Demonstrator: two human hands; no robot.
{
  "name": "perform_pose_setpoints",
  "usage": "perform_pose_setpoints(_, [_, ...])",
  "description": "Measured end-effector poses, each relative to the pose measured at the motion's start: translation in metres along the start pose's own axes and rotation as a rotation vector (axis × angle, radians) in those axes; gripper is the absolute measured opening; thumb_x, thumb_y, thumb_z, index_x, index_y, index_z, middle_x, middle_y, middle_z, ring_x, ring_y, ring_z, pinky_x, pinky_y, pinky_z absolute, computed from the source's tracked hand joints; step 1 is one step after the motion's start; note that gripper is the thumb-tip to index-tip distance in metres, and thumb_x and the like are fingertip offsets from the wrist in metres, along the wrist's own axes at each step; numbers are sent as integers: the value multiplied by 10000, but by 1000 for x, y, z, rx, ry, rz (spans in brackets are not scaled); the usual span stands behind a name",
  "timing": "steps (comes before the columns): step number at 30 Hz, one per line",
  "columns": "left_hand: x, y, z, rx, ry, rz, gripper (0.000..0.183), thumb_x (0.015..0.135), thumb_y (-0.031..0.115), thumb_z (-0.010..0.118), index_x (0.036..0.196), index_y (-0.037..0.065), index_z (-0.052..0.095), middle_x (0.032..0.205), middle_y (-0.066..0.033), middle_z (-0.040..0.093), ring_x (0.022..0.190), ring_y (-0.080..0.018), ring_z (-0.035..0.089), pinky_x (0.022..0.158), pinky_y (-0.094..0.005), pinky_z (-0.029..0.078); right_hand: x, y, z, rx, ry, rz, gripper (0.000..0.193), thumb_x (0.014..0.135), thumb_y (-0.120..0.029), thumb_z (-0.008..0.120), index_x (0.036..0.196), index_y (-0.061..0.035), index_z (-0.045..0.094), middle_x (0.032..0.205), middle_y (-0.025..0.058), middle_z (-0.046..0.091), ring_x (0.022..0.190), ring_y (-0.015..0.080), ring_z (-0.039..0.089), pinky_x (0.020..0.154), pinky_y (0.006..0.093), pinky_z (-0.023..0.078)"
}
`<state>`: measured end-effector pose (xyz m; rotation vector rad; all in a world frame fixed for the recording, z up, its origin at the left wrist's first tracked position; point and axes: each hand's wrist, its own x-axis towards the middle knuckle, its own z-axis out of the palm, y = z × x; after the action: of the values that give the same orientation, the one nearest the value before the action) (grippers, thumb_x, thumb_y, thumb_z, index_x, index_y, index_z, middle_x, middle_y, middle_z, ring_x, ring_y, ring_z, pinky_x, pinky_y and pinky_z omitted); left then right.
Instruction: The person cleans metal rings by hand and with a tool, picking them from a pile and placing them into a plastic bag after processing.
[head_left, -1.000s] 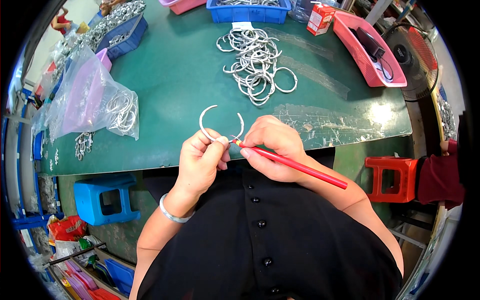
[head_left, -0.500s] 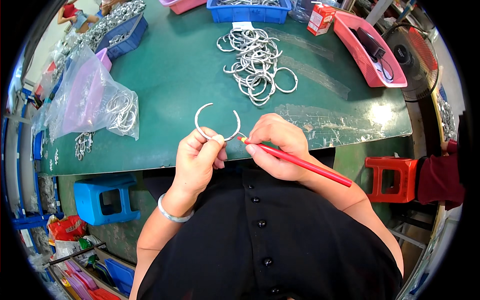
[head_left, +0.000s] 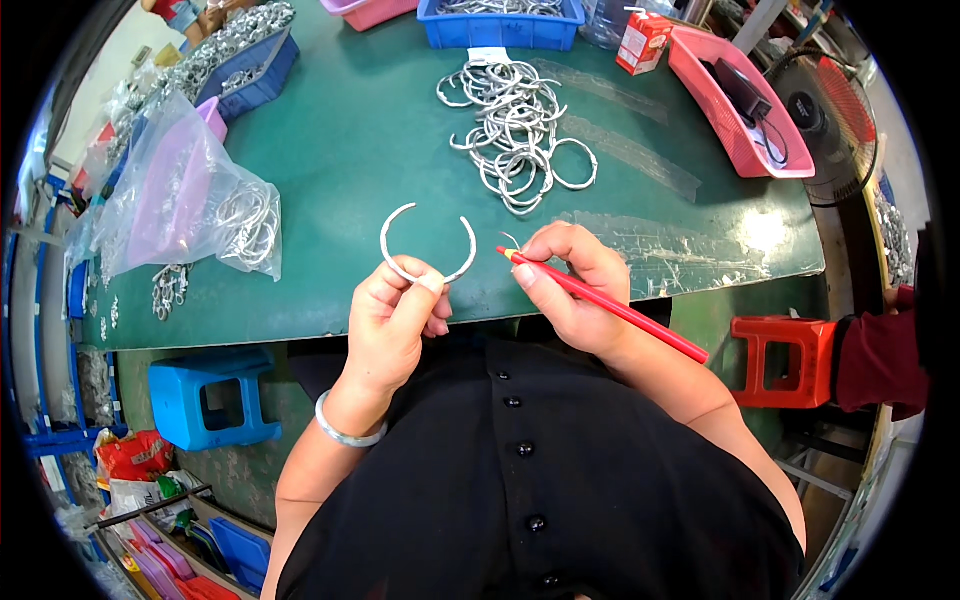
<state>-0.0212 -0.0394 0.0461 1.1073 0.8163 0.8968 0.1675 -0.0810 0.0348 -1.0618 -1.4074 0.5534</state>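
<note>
My left hand (head_left: 388, 318) pinches the lower part of an open silver bangle (head_left: 384, 238) between thumb and fingers, its gap facing away from me. In my right hand (head_left: 585, 285) lies a red pencil (head_left: 640, 321), its tip pointing left toward the bangle but apart from it. A thin, curved, wire-like piece (head_left: 511, 240) sticks out by my right fingertips; what it is I cannot make out. Beyond my hands, a pile of silver bangles (head_left: 520, 135) lies on the green table (head_left: 350, 150), with a small white tag at its far end.
Blue bins (head_left: 500, 34) of metal pieces stand at the back and far left. A plastic bag (head_left: 165, 215) with bangles lies left, short chains (head_left: 171, 292) beside it. At right are a pink basket (head_left: 740, 130), a red drink carton (head_left: 643, 42) and a fan (head_left: 825, 120).
My right hand has drawn the pencil slightly right, away from the bangle, and its fingers have shifted. The left hand has moved slightly left with the bangle.
</note>
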Motion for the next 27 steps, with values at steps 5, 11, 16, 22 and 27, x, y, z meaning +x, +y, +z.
perform_pose_setpoints(5, [-2,1,-3,-12,5,8,70,864,89,507,817,49,538,659,-21,556,527,-54,504,494,-172,419,-2,-1,1,-24,0,79,104,743,-52,641,820,-26,576,771,66,593,688,146,573,621,255,443])
perform_pose_setpoints(11, [-2,9,-8,97,56,105,79,868,91,492,807,54,527,648,-33,550,520,-72,491,484,-186,402,-8,14,3,-46,19,142,108,756,-38,626,849,-24,572,780,66,599,698,132,572,644,246,446])
perform_pose_setpoints(16, [2,45,-40,417,204,421,55,841,57,521,797,25,529,664,-13,542,564,-53,488,526,-181,414,-14,30,6,17,41,172,93,766,-22,610,847,-10,564,742,40,585,648,90,538,601,217,430])
perform_pose_setpoints(22, [13,145,-113,974,636,908,83,815,92,570,784,15,568,615,10,524,550,-36,441,488,-190,360,-16,38,7,63,49,209,95,766,-18,609,844,-9,556,715,26,570,607,61,499,560,201,409])
perform_pose_setpoints(27, [17,199,-159,1498,847,671,156,807,168,565,779,15,549,636,-108,563,527,-196,521,520,-294,416,-18,37,7,73,48,190,102,762,-14,612,850,-12,560,722,32,577,628,72,519,579,208,420])
